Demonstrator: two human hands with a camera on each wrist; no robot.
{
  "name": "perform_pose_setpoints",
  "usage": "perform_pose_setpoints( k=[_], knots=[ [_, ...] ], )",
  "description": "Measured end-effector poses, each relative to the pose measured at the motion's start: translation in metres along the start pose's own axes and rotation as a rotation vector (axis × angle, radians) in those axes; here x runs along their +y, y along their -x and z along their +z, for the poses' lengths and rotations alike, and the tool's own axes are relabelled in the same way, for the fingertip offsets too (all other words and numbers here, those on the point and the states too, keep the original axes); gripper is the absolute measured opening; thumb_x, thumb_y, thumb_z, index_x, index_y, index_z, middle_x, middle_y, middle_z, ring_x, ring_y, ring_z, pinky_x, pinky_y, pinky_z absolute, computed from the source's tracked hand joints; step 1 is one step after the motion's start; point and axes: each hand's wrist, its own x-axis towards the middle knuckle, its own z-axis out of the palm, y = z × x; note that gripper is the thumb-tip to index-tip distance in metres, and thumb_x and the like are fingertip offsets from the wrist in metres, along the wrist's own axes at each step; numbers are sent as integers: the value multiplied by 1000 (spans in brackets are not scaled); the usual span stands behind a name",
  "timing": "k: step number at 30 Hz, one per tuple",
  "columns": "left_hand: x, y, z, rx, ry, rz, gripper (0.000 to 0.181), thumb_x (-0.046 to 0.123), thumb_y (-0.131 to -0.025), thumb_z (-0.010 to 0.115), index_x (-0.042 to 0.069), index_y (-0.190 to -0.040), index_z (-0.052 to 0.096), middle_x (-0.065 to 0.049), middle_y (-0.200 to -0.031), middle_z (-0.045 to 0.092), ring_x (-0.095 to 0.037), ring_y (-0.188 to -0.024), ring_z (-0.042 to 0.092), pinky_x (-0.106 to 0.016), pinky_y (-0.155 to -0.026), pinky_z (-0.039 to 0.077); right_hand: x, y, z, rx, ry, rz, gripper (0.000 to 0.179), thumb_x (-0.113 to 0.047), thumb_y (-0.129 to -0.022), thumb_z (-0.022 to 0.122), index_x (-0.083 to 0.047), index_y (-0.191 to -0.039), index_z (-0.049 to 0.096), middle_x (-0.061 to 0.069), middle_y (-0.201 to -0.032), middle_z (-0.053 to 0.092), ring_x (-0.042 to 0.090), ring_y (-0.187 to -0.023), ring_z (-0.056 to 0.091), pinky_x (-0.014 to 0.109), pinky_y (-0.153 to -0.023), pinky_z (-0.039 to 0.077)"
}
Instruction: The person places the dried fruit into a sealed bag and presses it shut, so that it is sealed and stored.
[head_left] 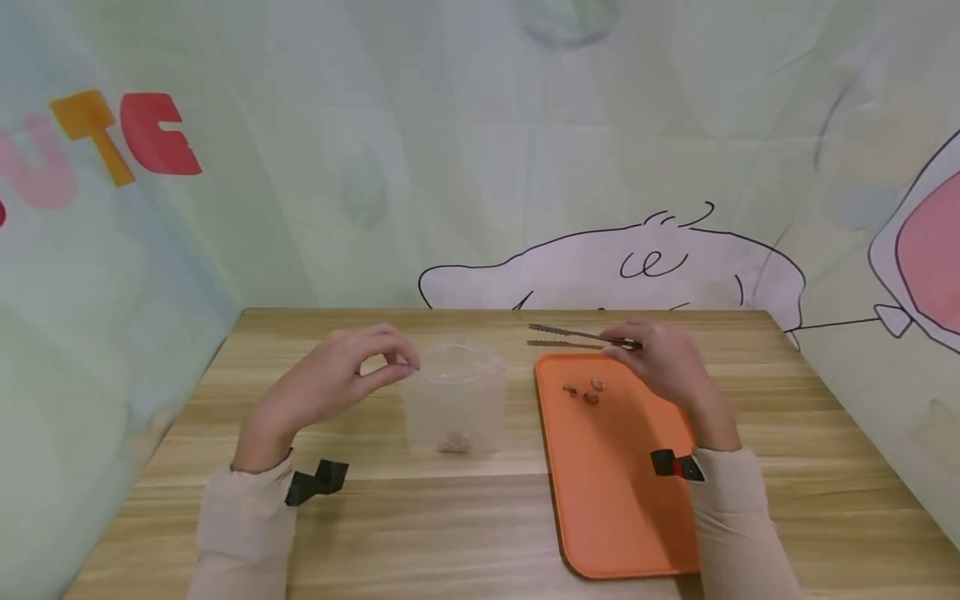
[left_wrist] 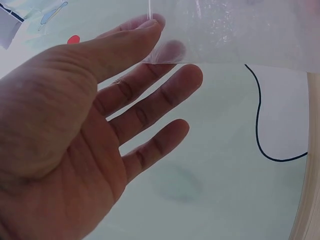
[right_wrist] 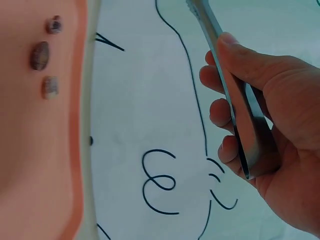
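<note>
My left hand point(head_left: 341, 375) pinches the top left edge of a clear plastic bag point(head_left: 457, 412), thumb against forefinger, as the left wrist view shows with the bag point(left_wrist: 225, 35) above the other spread fingers. The bag stands upright with its mouth open, and some small brownish pieces point(head_left: 453, 442) lie at its bottom. Metal tongs point(right_wrist: 240, 110) are gripped in my right hand point(head_left: 663, 358), their arms apart and tips pointing left, above the far edge of an orange tray point(head_left: 615, 517). Three small brown pieces point(head_left: 591, 399) lie on the tray; their kind is unclear.
Bag and tray stand on a wood-grain table point(head_left: 420, 533), the tray to the bag's right. A pale printed cloth point(head_left: 465, 167) hangs behind the table's far edge and along its sides.
</note>
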Motion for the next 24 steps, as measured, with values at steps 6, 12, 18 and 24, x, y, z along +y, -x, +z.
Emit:
perform_pose_setpoints(
  k=[6,12,18,24],
  knots=[
    [-1,6,-8,-34,14,-16,7,14,-95,71,19,-99,71,14,-95,64,-4,-88,59,-30,-77,51,-10,-11,20,-95,-30,30,23,-18,-92,75,-6,-113,75,8,-104,73,24,-85,71,42,-71,56],
    [-4,18,-21,-66,24,-40,8,16,-96,70,24,-97,68,16,-93,64,-2,-87,60,-30,-77,51,-23,-39,48,-177,-13,29,27,-25,-94,72,-9,-116,75,9,-110,73,24,-91,71,42,-74,56],
    [-3,31,-35,-81,31,-107,9,19,-96,70,28,-98,68,16,-94,65,-2,-87,61,-28,-78,51,-34,-64,76,-257,-2,53,27,-25,-96,70,-8,-117,74,9,-110,73,23,-92,69,40,-76,56],
    [-1,34,-37,-89,38,-130,7,20,-97,69,27,-99,69,15,-95,66,-3,-87,61,-30,-78,51,-41,-73,94,-280,-17,53,27,-23,-96,70,-4,-115,73,11,-109,73,24,-94,69,40,-79,56]
  ],
)
